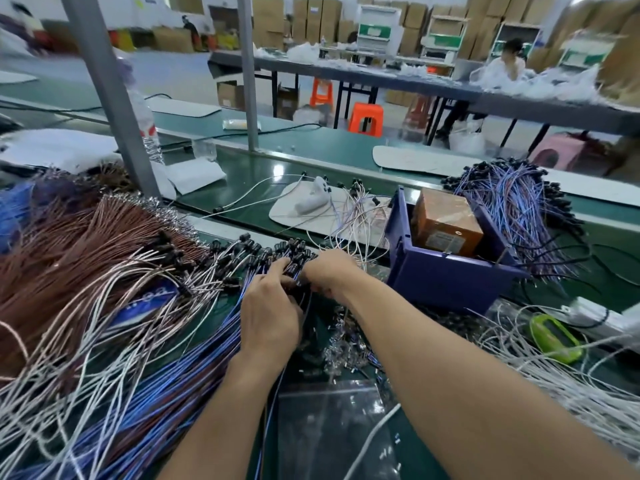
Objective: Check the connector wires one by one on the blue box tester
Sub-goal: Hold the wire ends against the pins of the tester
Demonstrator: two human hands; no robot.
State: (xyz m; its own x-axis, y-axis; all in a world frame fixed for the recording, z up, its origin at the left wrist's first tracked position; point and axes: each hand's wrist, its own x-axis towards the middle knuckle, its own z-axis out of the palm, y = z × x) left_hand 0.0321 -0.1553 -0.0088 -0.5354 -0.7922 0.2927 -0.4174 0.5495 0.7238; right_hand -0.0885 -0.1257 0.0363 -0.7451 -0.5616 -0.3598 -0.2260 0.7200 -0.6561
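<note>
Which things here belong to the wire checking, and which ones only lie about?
Job: blue box, brown block inside it, blue connector wires, left hand and right hand gripping them.
Lying about: green case, water bottle, clear bag.

I'm looking at a factory assembly floor: long green workbenches (304, 166) heaped with wire bundles (69, 244), cardboard boxes (313, 20) stacked behind, orange stools (366, 118), another worker (509, 62) seated.

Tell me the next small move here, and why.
Probably pull one connector free with the right hand: both it and the left hand are picking at the bundled blue wires, and the blue box tester sits apart to their right.
</note>
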